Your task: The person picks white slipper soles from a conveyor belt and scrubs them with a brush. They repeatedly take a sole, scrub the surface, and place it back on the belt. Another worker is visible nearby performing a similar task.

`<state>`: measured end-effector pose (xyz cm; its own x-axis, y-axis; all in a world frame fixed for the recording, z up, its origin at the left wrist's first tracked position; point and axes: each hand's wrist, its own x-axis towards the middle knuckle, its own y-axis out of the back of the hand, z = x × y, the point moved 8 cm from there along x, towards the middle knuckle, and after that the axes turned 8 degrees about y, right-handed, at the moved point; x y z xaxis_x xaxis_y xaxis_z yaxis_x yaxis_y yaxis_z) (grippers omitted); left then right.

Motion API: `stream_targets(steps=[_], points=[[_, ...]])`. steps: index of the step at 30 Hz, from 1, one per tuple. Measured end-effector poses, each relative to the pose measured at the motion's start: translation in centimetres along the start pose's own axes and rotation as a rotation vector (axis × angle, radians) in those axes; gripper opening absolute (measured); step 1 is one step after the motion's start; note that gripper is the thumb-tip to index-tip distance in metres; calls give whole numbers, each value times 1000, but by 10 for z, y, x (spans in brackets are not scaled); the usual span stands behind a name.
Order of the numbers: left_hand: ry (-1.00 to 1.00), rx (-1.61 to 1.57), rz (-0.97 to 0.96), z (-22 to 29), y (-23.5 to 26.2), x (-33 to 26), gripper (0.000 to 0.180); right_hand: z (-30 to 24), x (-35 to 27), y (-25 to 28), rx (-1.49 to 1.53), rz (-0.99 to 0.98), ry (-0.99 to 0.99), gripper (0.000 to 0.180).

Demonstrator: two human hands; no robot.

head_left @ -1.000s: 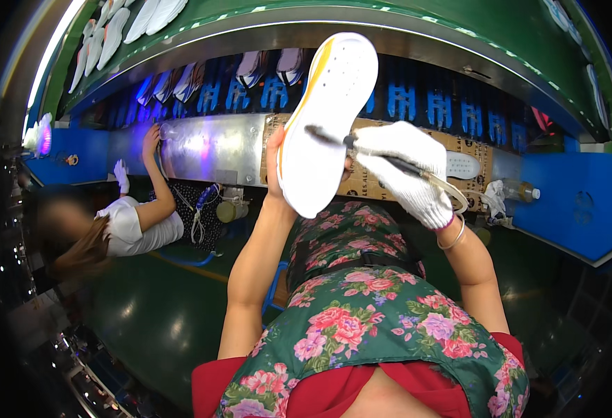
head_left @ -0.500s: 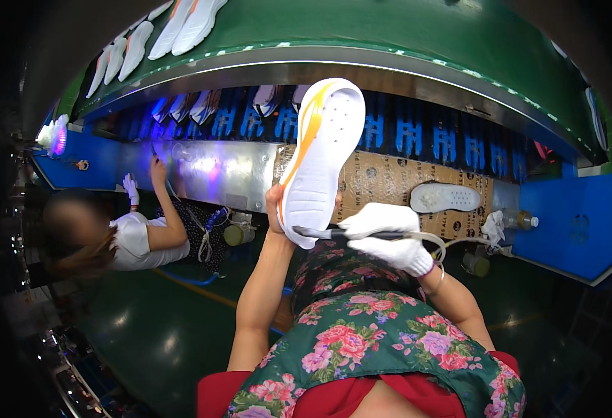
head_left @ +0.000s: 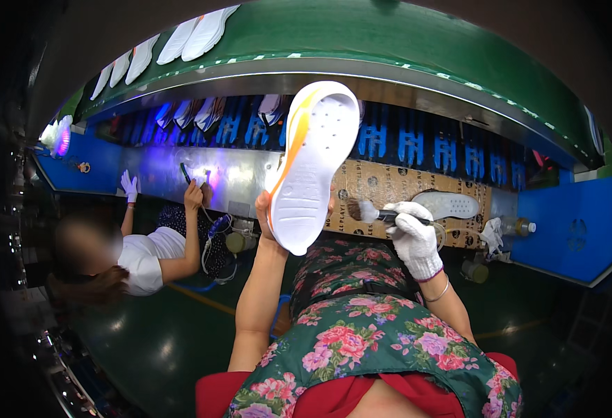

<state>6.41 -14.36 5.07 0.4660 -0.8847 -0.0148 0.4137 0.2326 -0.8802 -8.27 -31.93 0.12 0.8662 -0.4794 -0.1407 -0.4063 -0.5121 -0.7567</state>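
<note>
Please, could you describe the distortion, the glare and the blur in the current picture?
Head view: fisheye bending curves the green shelf, and the corners are dark; head view: blue-purple glare lights the metal worktop; head view: the co-worker's head is blurred, while the white sole looks fairly sharp.

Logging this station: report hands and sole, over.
Left hand gripping white sole. Gloved right hand holding brush, apart from sole. Nothing seen between them.

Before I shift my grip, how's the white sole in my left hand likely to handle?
The white sole is probably light, since the left hand alone holds it up. It seems fairly stiff: its far end extends unsupported without visible drooping. It also looks smooth, so it might slip slightly.
</note>
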Motion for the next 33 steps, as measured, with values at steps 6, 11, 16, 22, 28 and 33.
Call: stream_targets(steps=[6, 11, 16, 22, 28, 33], points=[[7, -39, -164, 18, -36, 16, 114, -17, -13, 42, -8, 146, 120, 21], [105, -50, -548, 46, -90, 98, 110, -21, -31, 60, -53, 306, 179, 20], [-33, -329, -16, 56, -54, 238, 74, -6, -27, 64, -167, 330, 187, 21], [-107, -489, 252, 42, -32, 284, 51, 9, -26, 69, -259, 386, 175, 21], [-12, -282, 238, 49, -55, 267, 71, 28, -22, 61, -317, 377, 132, 21], [-68, 162, 230, 64, -56, 218, 48, 40, -19, 61, -356, 371, 87, 23]])
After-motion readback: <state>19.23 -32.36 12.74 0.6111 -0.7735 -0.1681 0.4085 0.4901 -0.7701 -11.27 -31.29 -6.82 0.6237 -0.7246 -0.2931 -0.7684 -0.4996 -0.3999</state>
